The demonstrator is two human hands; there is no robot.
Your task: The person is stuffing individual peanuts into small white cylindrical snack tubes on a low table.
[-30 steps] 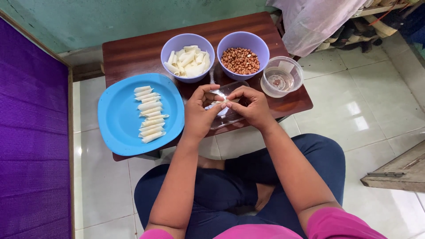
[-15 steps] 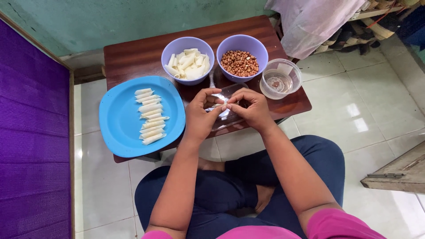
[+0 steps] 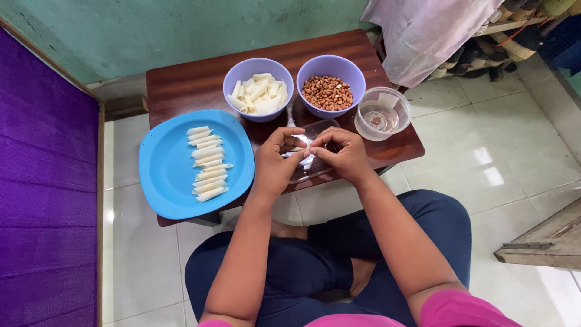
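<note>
Between left hand (image 3: 275, 166) and right hand (image 3: 345, 157), a small white wrapper (image 3: 301, 149).

Illumination is bright, even daylight. Soft glare patches lie on the white floor tiles (image 3: 487, 166) at right, and a faint sheen on the dark desk (image 3: 187, 85). Shadows are weak and diffuse. Focus is sharp throughout; wide-angle distortion bends the frame edges slightly.

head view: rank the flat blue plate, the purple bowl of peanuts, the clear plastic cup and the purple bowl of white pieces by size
1. flat blue plate
2. purple bowl of peanuts and purple bowl of white pieces: alike, no ranking
3. clear plastic cup
</note>
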